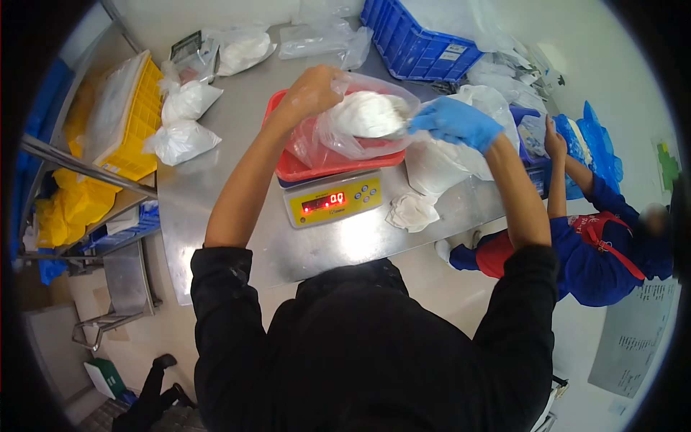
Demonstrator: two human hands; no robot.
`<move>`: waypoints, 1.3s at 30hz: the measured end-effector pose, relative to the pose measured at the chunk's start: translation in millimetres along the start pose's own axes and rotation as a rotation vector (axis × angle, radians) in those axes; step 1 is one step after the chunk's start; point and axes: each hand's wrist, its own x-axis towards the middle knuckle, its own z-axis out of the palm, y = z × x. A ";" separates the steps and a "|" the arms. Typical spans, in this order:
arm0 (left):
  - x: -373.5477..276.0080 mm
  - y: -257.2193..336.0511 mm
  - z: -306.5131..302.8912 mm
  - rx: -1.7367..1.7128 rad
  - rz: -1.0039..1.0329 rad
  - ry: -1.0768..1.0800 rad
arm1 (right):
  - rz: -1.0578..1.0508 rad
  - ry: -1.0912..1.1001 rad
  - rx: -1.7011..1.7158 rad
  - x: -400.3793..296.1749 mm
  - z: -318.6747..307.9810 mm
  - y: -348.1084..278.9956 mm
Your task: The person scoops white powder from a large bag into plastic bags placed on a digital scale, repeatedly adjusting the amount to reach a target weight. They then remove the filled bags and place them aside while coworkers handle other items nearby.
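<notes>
My bare left hand (316,93) pinches the rim of a clear plastic bag (337,137), holding its mouth apart. My right hand (459,124), in a blue glove, grips a scoop (402,110) whose handle is mostly hidden by the fingers. White powder (367,113) is heaped on the scoop, blurred, at the bag's mouth. The bag rests in a red plastic tray (340,168) on a digital weighing scale (334,198) with lit red digits. Beneath my right wrist stands a large open plastic bag of white powder (436,167), its rolled edge (413,211) lying on the steel table (232,270).
Filled bags (186,141) lie on the left beside a yellow crate (129,129). A blue crate (421,46) and empty plastic bags (318,40) are at the back. A co-worker (599,254) stands at the right, hands near a purple container (526,127). Another person's legs (154,389) show lower left.
</notes>
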 end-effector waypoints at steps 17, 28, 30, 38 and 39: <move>-17.2 -10.7 -44.9 0.176 -0.065 0.087 | -0.269 0.272 -1.220 -6.7 5.7 -149.8; -96.6 95.1 -13.2 -0.336 0.018 0.095 | 0.080 0.419 -0.067 -168.6 -83.2 24.5; -94.0 115.7 21.0 -0.521 -0.063 0.067 | 0.112 0.521 0.072 -197.5 -96.0 54.2; -27.1 186.1 154.2 -0.414 0.058 0.041 | 0.166 0.333 -0.548 -167.2 -169.1 121.9; -12.1 199.7 159.1 -0.242 -0.043 -0.088 | 0.182 0.271 -0.610 -149.5 -173.7 125.0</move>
